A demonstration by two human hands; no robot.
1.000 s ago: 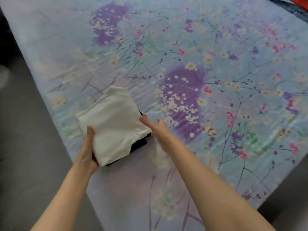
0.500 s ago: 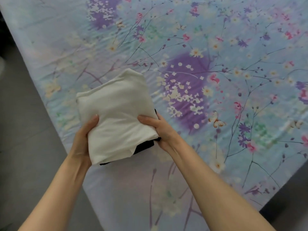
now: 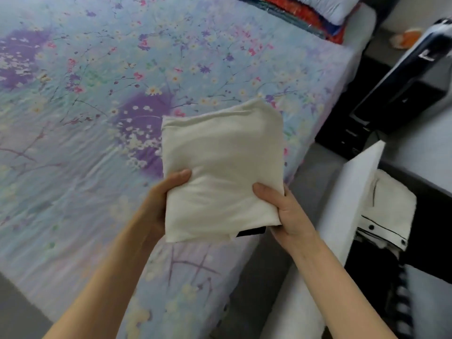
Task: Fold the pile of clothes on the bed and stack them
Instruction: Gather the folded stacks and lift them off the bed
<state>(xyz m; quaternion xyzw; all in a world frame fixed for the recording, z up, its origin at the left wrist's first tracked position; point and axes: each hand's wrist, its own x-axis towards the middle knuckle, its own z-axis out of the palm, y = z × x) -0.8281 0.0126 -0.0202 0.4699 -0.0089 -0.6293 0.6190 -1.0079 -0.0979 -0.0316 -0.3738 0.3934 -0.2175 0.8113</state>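
A folded white garment (image 3: 222, 165) tops a small stack, with a dark folded piece (image 3: 252, 232) peeking out under its near edge. The stack is lifted above the right side of the bed (image 3: 85, 133), which has a floral blue and purple sheet. My left hand (image 3: 159, 204) grips the stack's near left edge, thumb on top. My right hand (image 3: 283, 211) grips its near right corner, thumb on top and fingers beneath.
Right of the bed a white foam slab (image 3: 352, 192) leans beside a white garment with dark trim (image 3: 389, 216) on a dark surface. A dark suitcase-like case (image 3: 403, 84) stands further back. Colourful bedding and a pillow (image 3: 305, 13) lie at the bed's far right.
Both hands closed on the stack and lifted it off the bed. The stack has moved rightward toward the bed's right edge, and the view has swung right with it.
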